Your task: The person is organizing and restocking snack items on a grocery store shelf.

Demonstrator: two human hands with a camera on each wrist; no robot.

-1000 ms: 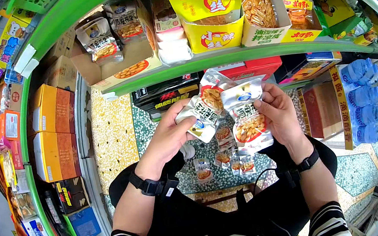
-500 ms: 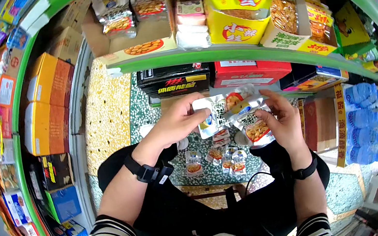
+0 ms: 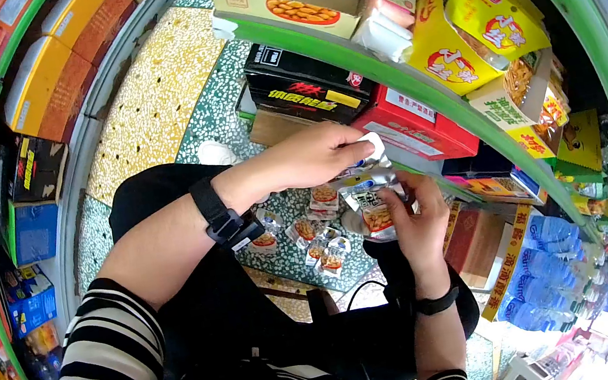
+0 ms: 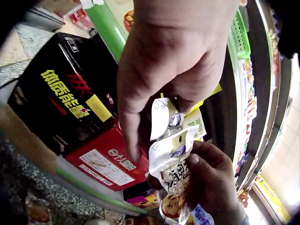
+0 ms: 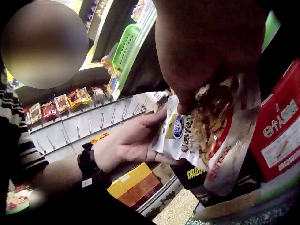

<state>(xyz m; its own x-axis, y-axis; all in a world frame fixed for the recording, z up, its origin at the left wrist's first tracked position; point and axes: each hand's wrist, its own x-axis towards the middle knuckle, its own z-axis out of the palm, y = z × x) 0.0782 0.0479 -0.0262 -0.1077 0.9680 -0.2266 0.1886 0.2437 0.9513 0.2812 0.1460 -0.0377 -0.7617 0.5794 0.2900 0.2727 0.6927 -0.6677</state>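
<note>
My left hand [image 3: 318,155] pinches the top of one packet of peanuts [image 4: 159,117], with the thumb over its silvery-white edge. Just below, my right hand [image 3: 421,224] grips a second white packet of peanuts [image 3: 377,217] between thumb and fingers. The two packets overlap in the left wrist view, the second in front with its blue oval logo and picture of nuts. In the right wrist view, the right hand [image 5: 208,51] covers part of the packet front. More small packets [image 3: 329,253] lie on the terrazzo floor between the knees.
A green-edged shelf [image 3: 379,61] with an open peanut carton [image 3: 293,14] and yellow snack boxes [image 3: 450,62] curves above the hands. Black [image 3: 308,83] and red [image 3: 412,126] boxes sit under it. Bottled water [image 3: 535,265] stands at right, orange cartons [image 3: 45,87] at left.
The head view has turned, so the shelf now slants down to the right. My left hand has come over to the packet tops, and the packets, earlier side by side, now overlap.
</note>
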